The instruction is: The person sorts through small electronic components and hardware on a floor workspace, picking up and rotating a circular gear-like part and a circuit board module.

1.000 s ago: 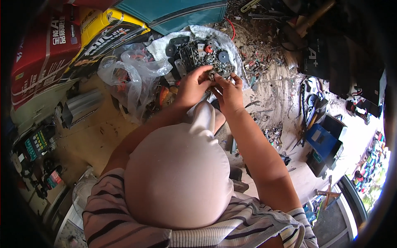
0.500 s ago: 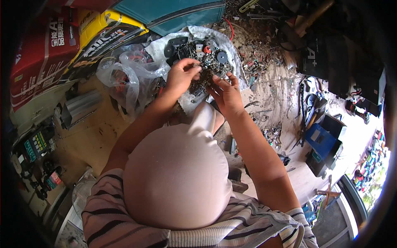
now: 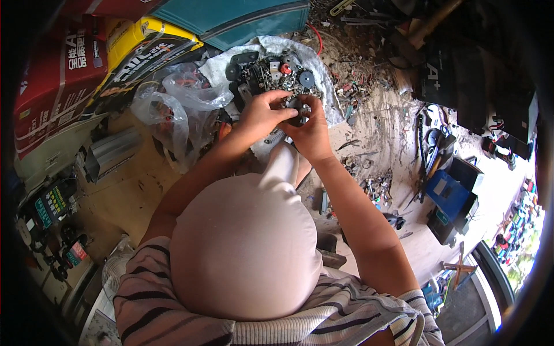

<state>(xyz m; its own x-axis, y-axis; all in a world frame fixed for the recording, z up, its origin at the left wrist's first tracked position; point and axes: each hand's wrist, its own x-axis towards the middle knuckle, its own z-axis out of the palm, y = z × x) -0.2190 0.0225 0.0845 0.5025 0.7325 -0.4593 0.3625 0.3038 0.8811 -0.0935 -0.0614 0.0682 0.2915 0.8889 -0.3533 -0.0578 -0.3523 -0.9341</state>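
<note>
Nearest, two bare hands meet over the floor: the left hand (image 3: 261, 115) and right hand (image 3: 310, 130) both pinch one small dark part (image 3: 293, 106) between their fingertips. Beyond it lies one heap of metal parts (image 3: 274, 69) on one grey plastic sheet (image 3: 323, 75); two clear bags (image 3: 173, 109) sit left.

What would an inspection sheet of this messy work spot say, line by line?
Surface: dusty floor, littered with scraps.
Job's things: small dark part held over a heap of small parts on a grey sheet.
Clutter: clear plastic bags, blue box, red and yellow carton.
Grippers: left hand and right hand both pinch the part.
Cables: red wire near the heap.
Surroundings: meters at left.
</note>
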